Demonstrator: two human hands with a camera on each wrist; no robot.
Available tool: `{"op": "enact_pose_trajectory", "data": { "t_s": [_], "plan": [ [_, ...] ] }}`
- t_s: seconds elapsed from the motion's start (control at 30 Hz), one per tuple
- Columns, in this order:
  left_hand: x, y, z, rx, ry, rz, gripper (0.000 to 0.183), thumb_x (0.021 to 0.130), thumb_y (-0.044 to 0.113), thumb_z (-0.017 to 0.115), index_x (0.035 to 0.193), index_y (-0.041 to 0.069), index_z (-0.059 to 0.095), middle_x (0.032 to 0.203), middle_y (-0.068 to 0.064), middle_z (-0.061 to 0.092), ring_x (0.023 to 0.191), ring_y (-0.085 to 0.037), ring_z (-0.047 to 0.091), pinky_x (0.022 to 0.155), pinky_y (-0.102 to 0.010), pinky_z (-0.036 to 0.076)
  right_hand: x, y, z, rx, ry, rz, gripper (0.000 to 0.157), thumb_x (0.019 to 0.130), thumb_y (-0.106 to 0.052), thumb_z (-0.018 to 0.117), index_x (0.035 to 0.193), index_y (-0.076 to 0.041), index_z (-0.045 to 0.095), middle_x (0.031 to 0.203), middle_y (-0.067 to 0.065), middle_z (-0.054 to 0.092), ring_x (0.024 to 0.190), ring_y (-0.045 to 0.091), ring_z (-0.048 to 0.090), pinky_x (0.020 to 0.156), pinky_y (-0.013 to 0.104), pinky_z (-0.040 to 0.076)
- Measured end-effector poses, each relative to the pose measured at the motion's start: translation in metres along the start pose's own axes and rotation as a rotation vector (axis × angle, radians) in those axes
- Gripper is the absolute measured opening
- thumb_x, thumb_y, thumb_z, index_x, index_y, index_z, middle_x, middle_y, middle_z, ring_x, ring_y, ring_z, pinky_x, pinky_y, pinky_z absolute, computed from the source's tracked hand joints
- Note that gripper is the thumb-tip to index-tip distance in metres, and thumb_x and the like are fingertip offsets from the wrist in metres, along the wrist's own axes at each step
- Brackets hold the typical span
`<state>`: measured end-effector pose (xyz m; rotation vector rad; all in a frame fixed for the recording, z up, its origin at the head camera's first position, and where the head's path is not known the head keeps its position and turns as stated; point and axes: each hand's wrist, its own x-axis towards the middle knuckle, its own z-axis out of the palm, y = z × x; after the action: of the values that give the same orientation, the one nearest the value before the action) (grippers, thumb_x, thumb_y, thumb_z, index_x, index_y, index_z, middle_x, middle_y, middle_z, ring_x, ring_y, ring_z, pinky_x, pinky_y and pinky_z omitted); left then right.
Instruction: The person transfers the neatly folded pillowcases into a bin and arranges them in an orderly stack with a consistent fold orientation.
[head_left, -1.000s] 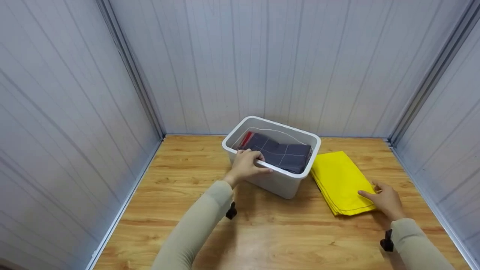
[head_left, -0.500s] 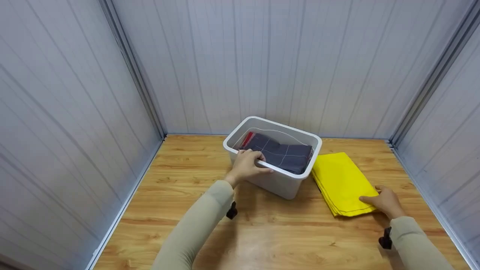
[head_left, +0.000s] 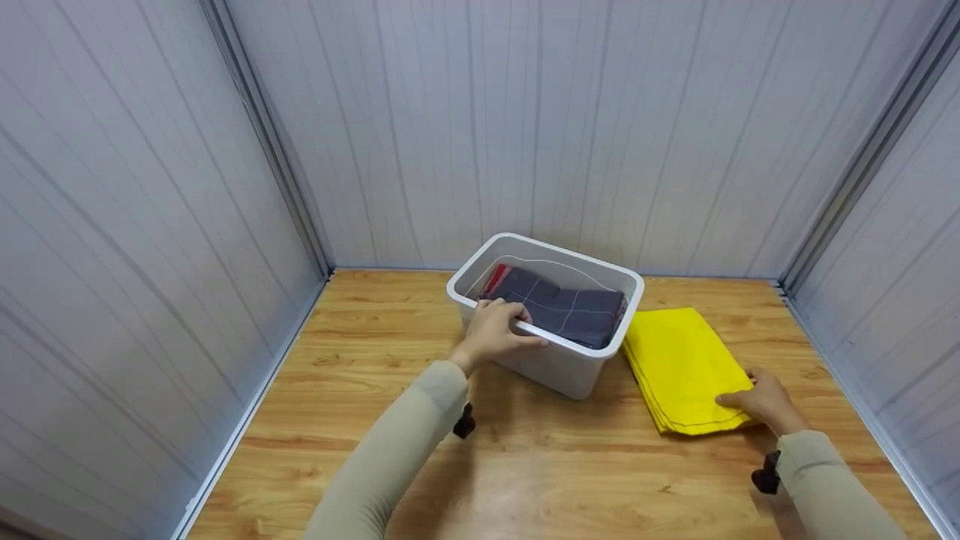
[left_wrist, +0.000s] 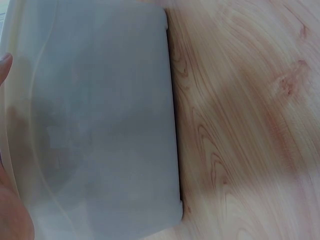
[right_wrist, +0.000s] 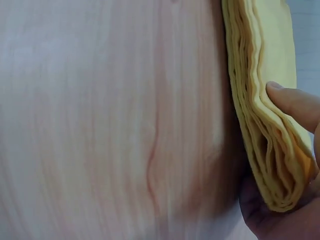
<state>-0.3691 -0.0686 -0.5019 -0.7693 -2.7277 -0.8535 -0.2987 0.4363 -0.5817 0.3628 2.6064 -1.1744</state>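
Observation:
A pale grey plastic bin (head_left: pixel 551 367) stands at the middle of the wooden surface. My left hand (head_left: pixel 493 332) grips its near rim, fingers over the edge and thumb along the outside. Inside the bin lies a folded dark cloth with thin white lines (head_left: pixel 574 304), with a bit of red cloth (head_left: pixel 495 277) at its left. To the right of the bin is a folded yellow cloth (head_left: pixel 682 367) in several layers. My right hand (head_left: pixel 766 401) pinches its near right corner, thumb on top and fingers underneath, as the right wrist view shows with the layered edge (right_wrist: pixel 250 100).
White panel walls (head_left: pixel 495 135) close off the back and both sides. The wood-grain surface (head_left: pixel 360 337) runs up to them. The bin's far side is close to the back wall. The yellow cloth's left edge lies right by the bin.
My right hand has shifted slightly left and its thumb has settled on the yellow cloth's corner, which moved a little toward me. The left hand and bin stay in place.

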Motion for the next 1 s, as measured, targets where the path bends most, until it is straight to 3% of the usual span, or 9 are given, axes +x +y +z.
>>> {"op": "enact_pose_trajectory", "data": {
  "t_s": [0.1, 0.23, 0.37, 0.47, 0.6, 0.77, 1.0],
  "plan": [
    [0.001, 0.0, 0.0, -0.005, -0.004, -0.005, 0.046, 0.08, 0.051, 0.094, 0.098, 0.013, 0.074, 0.096, -0.003, 0.075, 0.098, -0.022, 0.062, 0.107, -0.044, 0.038, -0.001, -0.002, -0.002, 0.02, 0.017, -0.01, 0.09, 0.097, -0.03, 0.079, 0.156, 0.015, 0.029, 0.146, 0.04, 0.048, 0.118, 0.039, 0.058, 0.097, 0.044, 0.056],
    [0.001, 0.001, -0.001, -0.01, -0.004, -0.01, 0.046, 0.08, 0.051, 0.094, 0.098, 0.013, 0.075, 0.096, -0.002, 0.076, 0.098, -0.022, 0.062, 0.108, -0.045, 0.038, -0.002, -0.003, -0.002, 0.066, 0.038, -0.015, 0.079, 0.098, -0.022, 0.075, 0.156, 0.009, 0.032, 0.143, 0.038, 0.051, 0.107, 0.029, 0.064, 0.079, 0.028, 0.057],
    [0.0, 0.002, -0.001, -0.008, 0.0, -0.008, 0.046, 0.08, 0.05, 0.094, 0.097, 0.013, 0.074, 0.095, -0.002, 0.076, 0.097, -0.023, 0.062, 0.107, -0.045, 0.038, -0.005, -0.007, -0.001, 0.119, 0.055, -0.027, 0.082, 0.1, -0.014, 0.072, 0.163, 0.009, 0.027, 0.154, 0.043, 0.043, 0.113, 0.031, 0.067, 0.079, 0.027, 0.061],
    [0.0, 0.002, -0.001, -0.014, -0.005, -0.009, 0.046, 0.08, 0.049, 0.094, 0.097, 0.012, 0.074, 0.096, -0.006, 0.076, 0.098, -0.025, 0.062, 0.108, -0.046, 0.038, -0.007, -0.012, -0.001, 0.131, 0.085, -0.043, 0.079, 0.099, -0.009, 0.072, 0.164, 0.009, 0.03, 0.155, 0.045, 0.042, 0.107, 0.028, 0.07, 0.078, 0.028, 0.062],
    [0.0, 0.002, 0.0, -0.021, -0.009, -0.007, 0.045, 0.08, 0.048, 0.094, 0.097, 0.011, 0.074, 0.097, -0.009, 0.077, 0.099, -0.026, 0.063, 0.109, -0.047, 0.038, -0.011, -0.022, -0.002, 0.085, 0.138, -0.065, 0.07, 0.098, -0.007, 0.071, 0.159, 0.009, 0.04, 0.151, 0.046, 0.046, 0.102, 0.03, 0.071, 0.074, 0.028, 0.061],
    [0.0, 0.001, -0.001, -0.024, 0.006, -0.001, 0.046, 0.079, 0.05, 0.095, 0.095, 0.012, 0.074, 0.093, -0.004, 0.075, 0.096, -0.024, 0.062, 0.107, -0.046, 0.039, -0.017, -0.038, -0.005, 0.013, 0.17, -0.111, 0.067, 0.098, -0.004, 0.068, 0.158, 0.01, 0.043, 0.151, 0.047, 0.047, 0.116, 0.046, 0.068, 0.073, 0.03, 0.061],
    [-0.001, 0.003, 0.001, -0.026, 0.028, 0.007, 0.047, 0.077, 0.053, 0.095, 0.094, 0.014, 0.074, 0.091, -0.002, 0.074, 0.094, -0.023, 0.062, 0.105, -0.045, 0.039, -0.023, -0.05, -0.018, -0.001, 0.209, -0.151, 0.063, 0.101, -0.011, 0.068, 0.157, 0.009, 0.047, 0.149, 0.045, 0.051, 0.115, 0.043, 0.068, 0.072, 0.028, 0.062]
  ]
}}
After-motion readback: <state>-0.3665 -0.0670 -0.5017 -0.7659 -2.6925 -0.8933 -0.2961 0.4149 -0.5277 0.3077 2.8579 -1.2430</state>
